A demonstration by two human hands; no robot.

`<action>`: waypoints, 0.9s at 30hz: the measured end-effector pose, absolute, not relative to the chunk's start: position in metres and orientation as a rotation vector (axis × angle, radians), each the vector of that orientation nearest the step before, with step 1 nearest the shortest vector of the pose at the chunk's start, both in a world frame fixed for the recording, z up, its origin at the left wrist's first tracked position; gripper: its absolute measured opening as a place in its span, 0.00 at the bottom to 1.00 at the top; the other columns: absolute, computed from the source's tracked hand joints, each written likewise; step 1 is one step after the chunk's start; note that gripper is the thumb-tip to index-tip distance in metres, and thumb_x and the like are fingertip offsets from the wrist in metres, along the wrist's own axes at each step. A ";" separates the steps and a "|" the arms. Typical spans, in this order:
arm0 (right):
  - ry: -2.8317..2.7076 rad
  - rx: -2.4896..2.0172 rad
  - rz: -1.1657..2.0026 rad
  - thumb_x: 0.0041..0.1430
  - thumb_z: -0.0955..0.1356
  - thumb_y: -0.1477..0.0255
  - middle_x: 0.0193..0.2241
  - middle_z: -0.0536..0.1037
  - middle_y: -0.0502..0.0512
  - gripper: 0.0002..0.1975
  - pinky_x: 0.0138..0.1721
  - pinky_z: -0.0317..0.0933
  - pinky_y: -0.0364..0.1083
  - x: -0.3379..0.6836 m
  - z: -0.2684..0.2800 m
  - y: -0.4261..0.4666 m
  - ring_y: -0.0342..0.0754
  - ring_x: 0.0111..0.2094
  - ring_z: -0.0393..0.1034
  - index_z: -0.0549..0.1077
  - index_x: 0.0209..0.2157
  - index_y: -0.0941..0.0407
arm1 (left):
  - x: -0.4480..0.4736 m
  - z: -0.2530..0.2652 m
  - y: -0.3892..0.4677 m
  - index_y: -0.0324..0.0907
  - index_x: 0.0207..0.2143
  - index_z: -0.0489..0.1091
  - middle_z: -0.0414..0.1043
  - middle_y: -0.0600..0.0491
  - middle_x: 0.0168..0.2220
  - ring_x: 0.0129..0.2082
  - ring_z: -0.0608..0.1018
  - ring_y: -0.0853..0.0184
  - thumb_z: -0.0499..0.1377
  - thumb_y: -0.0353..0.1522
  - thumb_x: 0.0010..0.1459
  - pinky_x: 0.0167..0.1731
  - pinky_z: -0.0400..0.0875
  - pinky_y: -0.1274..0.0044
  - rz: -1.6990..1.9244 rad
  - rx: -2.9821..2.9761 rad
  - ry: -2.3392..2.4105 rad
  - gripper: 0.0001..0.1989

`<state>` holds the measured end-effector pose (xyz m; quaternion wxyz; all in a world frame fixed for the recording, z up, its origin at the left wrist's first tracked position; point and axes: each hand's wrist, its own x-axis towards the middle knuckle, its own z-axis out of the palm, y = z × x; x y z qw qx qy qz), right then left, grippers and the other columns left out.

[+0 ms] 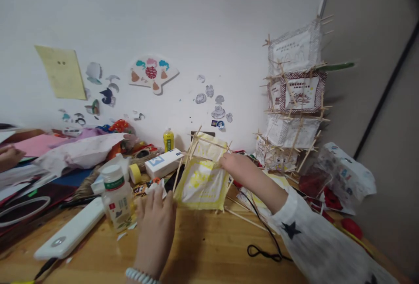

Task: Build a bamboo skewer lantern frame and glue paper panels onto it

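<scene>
A small lantern-like frame point(203, 183) of thin wooden sticks, covered with yellow-patterned white paper or cloth, tilts above the wooden table. My right hand point(234, 166) pinches its upper right corner. Lower left of the frame is my left hand point(156, 218), back towards me, fingers stretched out and no clear grip on anything. Its fingertips lie close to the frame's left stick; whether they touch it I cannot tell. A scrap of white tissue point(161, 186) shows by those fingers. Just left of that hand stands a clear plastic jar point(118, 201) with a white lid.
A tall tower of similar stick-and-paper tiers point(303, 91) stands at the right. Across the table point(199, 244) lie a white power strip point(75, 229), a white box point(163, 163), yellow tape point(134, 173) and a black cable point(271, 240). Another person's hand point(9, 157) shows at the left edge.
</scene>
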<state>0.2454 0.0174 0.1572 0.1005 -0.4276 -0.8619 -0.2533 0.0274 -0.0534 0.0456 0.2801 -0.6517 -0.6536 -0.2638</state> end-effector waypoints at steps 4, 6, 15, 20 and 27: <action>-2.603 -1.201 -0.841 0.58 0.64 0.82 0.32 0.76 0.59 0.08 0.29 0.61 0.44 0.243 0.157 0.005 0.50 0.34 0.72 0.74 0.34 0.59 | 0.035 0.025 -0.070 0.38 0.42 0.71 0.74 0.41 0.45 0.47 0.74 0.54 0.47 0.25 0.58 0.52 0.60 0.57 -0.613 -1.930 -1.834 0.16; -2.627 -1.134 -0.891 0.59 0.64 0.81 0.31 0.75 0.58 0.07 0.28 0.61 0.44 0.242 0.151 -0.003 0.50 0.34 0.71 0.73 0.33 0.59 | 0.036 0.024 -0.083 0.39 0.37 0.73 0.76 0.43 0.40 0.42 0.76 0.56 0.50 0.27 0.56 0.46 0.66 0.62 -0.612 -1.983 -1.879 0.12; -2.495 -0.768 -1.114 0.63 0.60 0.80 0.31 0.74 0.57 0.13 0.28 0.60 0.45 0.251 0.118 -0.022 0.50 0.33 0.67 0.68 0.48 0.62 | 0.075 0.086 -0.113 0.45 0.40 0.71 0.74 0.46 0.40 0.39 0.74 0.58 0.49 0.32 0.61 0.39 0.67 0.67 -1.078 -1.921 -1.270 0.11; -2.376 -0.643 -1.043 0.64 0.60 0.77 0.38 0.75 0.59 0.14 0.33 0.60 0.46 0.263 0.110 -0.030 0.48 0.35 0.67 0.67 0.51 0.57 | 0.090 0.089 -0.083 0.39 0.44 0.70 0.73 0.44 0.41 0.39 0.70 0.57 0.49 0.26 0.59 0.40 0.62 0.66 -0.895 -1.824 -1.288 0.14; -2.186 -0.692 -0.898 0.64 0.62 0.74 0.40 0.74 0.57 0.09 0.41 0.58 0.49 0.265 0.096 -0.035 0.49 0.40 0.64 0.72 0.32 0.56 | 0.091 0.087 -0.086 0.41 0.39 0.71 0.73 0.47 0.40 0.40 0.69 0.58 0.50 0.25 0.59 0.42 0.58 0.67 -0.856 -1.857 -1.259 0.11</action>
